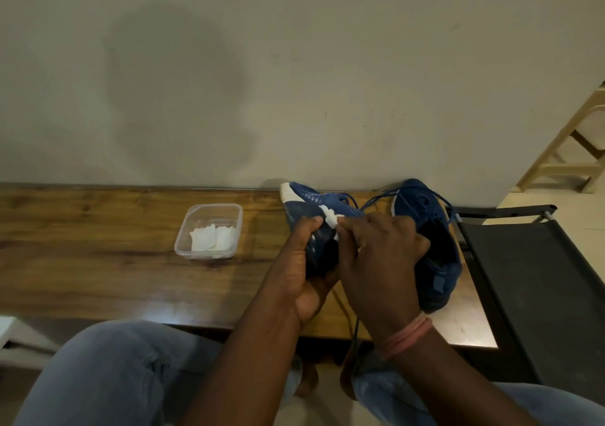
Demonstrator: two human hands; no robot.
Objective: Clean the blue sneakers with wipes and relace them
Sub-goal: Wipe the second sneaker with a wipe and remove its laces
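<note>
Both hands point(307, 261) point(383, 261) hide much of one sneaker point(306, 201) and wipe point(330, 217).

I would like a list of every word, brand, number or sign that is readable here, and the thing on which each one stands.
No text can be read in this picture.
Sneaker held in the hands: no readable mark on the blue side or white toe.
Second sneaker: a blurred patch at the heel, not readable.
Plastic container with wipes: no label visible.
</note>
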